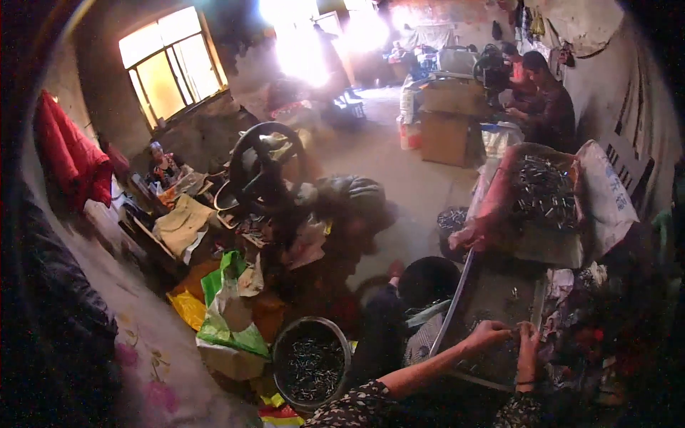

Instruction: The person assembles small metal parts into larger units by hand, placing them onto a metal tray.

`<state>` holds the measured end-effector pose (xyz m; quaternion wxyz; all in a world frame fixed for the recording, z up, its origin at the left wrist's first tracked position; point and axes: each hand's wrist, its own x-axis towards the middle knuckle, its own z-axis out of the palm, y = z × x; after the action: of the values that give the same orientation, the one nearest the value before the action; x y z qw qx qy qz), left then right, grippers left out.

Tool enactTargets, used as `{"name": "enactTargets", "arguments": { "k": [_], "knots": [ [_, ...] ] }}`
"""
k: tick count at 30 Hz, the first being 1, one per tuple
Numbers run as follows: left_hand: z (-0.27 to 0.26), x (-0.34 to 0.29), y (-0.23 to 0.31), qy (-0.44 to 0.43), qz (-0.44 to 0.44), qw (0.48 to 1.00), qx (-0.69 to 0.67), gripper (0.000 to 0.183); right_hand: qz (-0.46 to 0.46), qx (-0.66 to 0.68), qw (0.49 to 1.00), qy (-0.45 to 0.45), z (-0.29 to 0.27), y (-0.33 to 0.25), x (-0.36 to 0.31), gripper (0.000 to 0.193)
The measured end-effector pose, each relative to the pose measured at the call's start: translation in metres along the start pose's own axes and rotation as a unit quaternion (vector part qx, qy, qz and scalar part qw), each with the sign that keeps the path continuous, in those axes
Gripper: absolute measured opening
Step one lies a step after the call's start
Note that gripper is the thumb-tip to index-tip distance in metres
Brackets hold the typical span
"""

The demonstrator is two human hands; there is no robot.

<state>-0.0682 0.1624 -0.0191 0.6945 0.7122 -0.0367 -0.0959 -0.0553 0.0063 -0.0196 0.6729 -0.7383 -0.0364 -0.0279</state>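
Over a shallow metal tray at the lower right, my two hands come close together. My left hand has its fingers pinched at the tips. Beside it on the right, my right hand is closed with its fingertips raised towards the left one. Whatever lies between the fingers is too small and dark to name. A small shiny metal piece lies in the tray beyond my hands. Farther up, a heap of small metal pieces rests on a raised, sheet-lined surface.
A tub of small metal parts stands left of my arms. A black bucket sits left of the tray, and crumpled cloths border its right. A large dark handwheel rises ahead left. A co-worker sits at the back right.
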Motion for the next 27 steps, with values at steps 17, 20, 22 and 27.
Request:
{"name": "enactTargets", "arguments": {
  "k": [17, 20, 22, 27],
  "knots": [
    [-0.021, -0.024, 0.038, -0.099, -0.15, 0.934, -0.308, 0.024, 0.028, 0.068, 0.988, 0.136, -0.012, -0.038, -0.017, 0.03],
    [-0.058, -0.022, 0.02, 0.026, -0.185, 0.857, -0.48, 0.015, 0.047, 0.014, 0.989, 0.136, 0.007, -0.072, -0.024, 0.017],
    [-0.046, -0.009, 0.021, -0.056, -0.176, 0.913, -0.363, 0.018, 0.019, -0.162, 0.972, 0.171, -0.034, -0.05, -0.033, 0.016],
    [-0.012, 0.003, 0.009, -0.047, -0.268, 0.762, -0.588, 0.022, -0.082, -0.31, 0.903, 0.285, -0.088, -0.045, -0.044, 0.021]
  ]
}}
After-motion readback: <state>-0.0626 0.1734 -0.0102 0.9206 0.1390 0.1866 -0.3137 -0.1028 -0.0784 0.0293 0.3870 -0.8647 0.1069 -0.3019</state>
